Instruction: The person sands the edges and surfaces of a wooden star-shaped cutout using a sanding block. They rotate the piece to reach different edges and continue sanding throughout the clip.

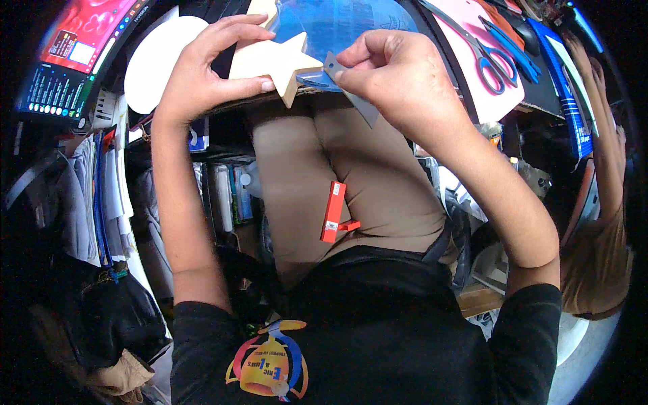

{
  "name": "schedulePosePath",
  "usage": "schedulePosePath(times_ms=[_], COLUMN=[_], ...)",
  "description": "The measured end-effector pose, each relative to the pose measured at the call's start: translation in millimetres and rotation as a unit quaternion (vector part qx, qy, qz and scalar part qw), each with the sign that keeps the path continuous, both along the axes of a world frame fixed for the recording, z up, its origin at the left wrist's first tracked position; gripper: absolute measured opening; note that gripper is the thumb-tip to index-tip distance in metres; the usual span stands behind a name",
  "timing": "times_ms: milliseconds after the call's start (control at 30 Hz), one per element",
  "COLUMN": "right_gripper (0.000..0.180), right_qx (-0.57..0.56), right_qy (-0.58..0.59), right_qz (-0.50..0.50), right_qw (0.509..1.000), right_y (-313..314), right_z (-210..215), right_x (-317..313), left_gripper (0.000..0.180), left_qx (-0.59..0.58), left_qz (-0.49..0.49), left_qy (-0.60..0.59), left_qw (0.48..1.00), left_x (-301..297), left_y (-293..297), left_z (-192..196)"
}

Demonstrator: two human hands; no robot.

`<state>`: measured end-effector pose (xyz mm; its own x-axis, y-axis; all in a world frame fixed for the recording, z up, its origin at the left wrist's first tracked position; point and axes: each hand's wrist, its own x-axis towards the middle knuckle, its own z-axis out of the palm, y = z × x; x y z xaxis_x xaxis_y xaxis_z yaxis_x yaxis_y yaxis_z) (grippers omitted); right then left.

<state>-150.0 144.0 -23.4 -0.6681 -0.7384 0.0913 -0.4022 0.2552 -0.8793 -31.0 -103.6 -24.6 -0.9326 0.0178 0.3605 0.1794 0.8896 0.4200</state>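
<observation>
My left hand (209, 71) grips a pale wooden star (277, 61) at the near edge of the desk, thumb along its lower side. My right hand (391, 81) pinches a thin grey blade-like strip (351, 91) whose upper end touches the star's right point; the strip's lower end sticks out below my fingers. A blue translucent sheet (344, 23) lies just behind the star. An orange-red cutter handle (333, 212) rests on my lap, on tan trousers.
Purple-handled scissors (489, 61) lie on a pink sheet (472, 27) at the right. A white round disc (158, 57) sits left of the star. A lit screen (74, 47) is at far left. Shelves with books and files (229, 192) stand under the desk. Another person's arm (604, 135) is at the right edge.
</observation>
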Motion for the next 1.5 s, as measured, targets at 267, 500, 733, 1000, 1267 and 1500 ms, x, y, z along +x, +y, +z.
schedulePosePath(times_ms=[267, 500, 733, 1000, 1267, 1500], right_gripper=[0.019, 0.019, 0.016, 0.012, 0.011, 0.022], right_qx=[0.026, 0.062, 0.004, -0.070, -0.045, -0.106], right_qy=[-0.011, 0.009, -0.125, -0.155, -0.215, -0.029], right_qz=[0.023, 0.001, -0.041, -0.053, -0.073, -0.139], right_qw=[0.999, 0.998, 0.991, 0.984, 0.973, 0.984], right_y=[12.1, 24.2, 28.3, 34.3, 40.5, 21.0], right_z=[6.5, 12.4, 9.9, -4.4, -2.4, -37.4], right_x=[-16.5, -18.7, -14.5, -10.2, -4.2, -2.3], left_gripper=[0.050, 0.048, 0.047, 0.048, 0.047, 0.048], left_qx=[-0.043, -0.077, -0.097, -0.102, -0.107, -0.105], left_qz=[0.019, 0.076, 0.111, 0.132, 0.130, 0.124], left_qy=[0.075, 0.136, 0.165, 0.175, 0.182, 0.184], left_qw=[0.996, 0.985, 0.975, 0.970, 0.969, 0.969], left_x=[6.5, 12.0, 9.8, 11.1, 10.4, 10.1], left_y=[34.0, 70.7, 88.0, 101.9, 103.9, 102.7], left_z=[-7.2, -17.6, -22.6, -24.7, -25.9, -26.9])
